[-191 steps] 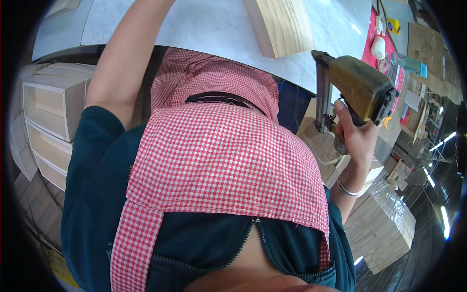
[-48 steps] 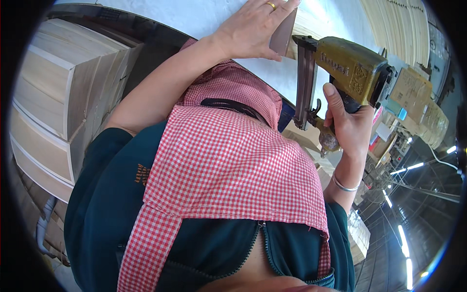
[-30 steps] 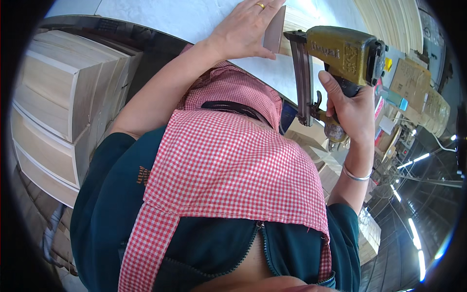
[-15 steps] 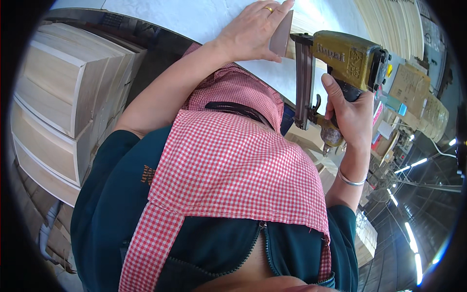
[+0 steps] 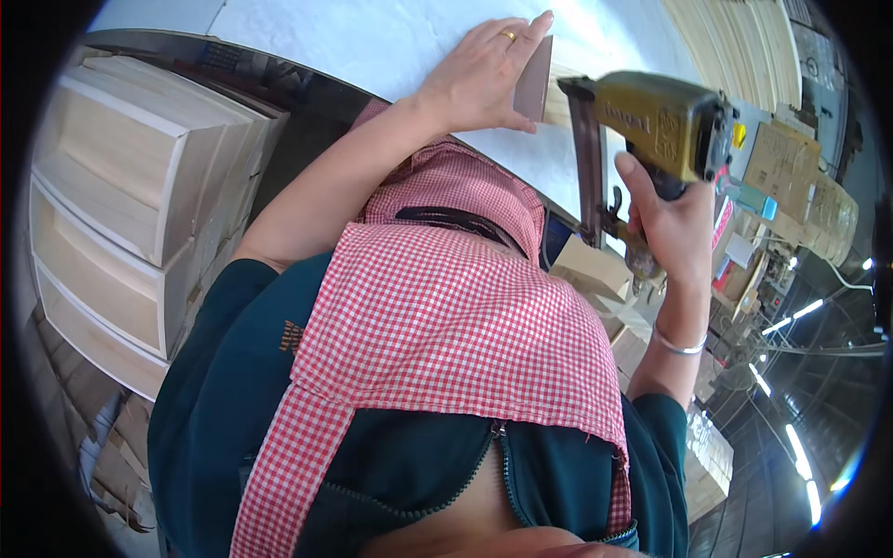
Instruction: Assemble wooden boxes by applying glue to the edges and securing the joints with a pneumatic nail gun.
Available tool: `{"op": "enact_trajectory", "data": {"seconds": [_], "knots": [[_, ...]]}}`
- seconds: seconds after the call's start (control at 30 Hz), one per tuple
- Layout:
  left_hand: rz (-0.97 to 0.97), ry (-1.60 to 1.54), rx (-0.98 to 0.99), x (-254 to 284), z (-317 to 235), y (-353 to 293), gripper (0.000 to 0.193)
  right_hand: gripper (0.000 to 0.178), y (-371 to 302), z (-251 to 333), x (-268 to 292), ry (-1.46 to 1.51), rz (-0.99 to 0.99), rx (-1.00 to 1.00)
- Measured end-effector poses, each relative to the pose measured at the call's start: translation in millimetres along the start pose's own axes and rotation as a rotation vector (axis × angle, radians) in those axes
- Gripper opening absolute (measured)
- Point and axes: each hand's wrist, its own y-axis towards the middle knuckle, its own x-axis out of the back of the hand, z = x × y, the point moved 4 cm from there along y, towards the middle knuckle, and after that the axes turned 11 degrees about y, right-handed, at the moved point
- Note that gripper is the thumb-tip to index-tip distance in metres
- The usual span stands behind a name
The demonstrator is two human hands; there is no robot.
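My left hand (image 5: 484, 79), with a ring on one finger, grips a thin brown panel (image 5: 534, 82) between thumb and fingers. The panel stands at the edge of a pale, light wooden piece (image 5: 562, 99) on the white worktable (image 5: 307, 37). In my right hand (image 5: 677, 219) is a gold and black pneumatic nail gun (image 5: 651, 116), its handle wrapped by my fingers. The gun's nose end points toward the panel, just right of it, and seems apart from it. Whether my right finger presses the trigger cannot be made out.
Stacked wooden drawer-like boxes (image 5: 112, 186) stand at the left, close to my left arm. Thin wooden strips (image 5: 744, 56) lie on the table's far right. Cardboard boxes (image 5: 781, 167) are at the right, and another carton (image 5: 591, 270) sits below the table edge.
The nail gun has tilted slightly, its nose now a little lower, and it looks blurred. My left hand and the panel appear slightly lower in view, still gripped.
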Motion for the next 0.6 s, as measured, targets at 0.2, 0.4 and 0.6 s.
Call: {"op": "enact_trajectory", "data": {"seconds": [0.2,0.4,0.6], "knots": [[0.191,-0.121,0.069,1.4,9.8,-0.9,0.126,0.031,-16.3,-64.4,40.8,0.154,-0.418,-0.016],[0.267,-0.485,0.475,42.9,14.0,5.5,0.093,0.036,-12.3,-221.1,106.1,0.037,-0.532,-0.101],[0.528,-1.237,1.161,68.9,40.7,-44.9,0.057,0.049,16.5,-380.4,146.2,-0.378,-0.520,-0.105]]}}
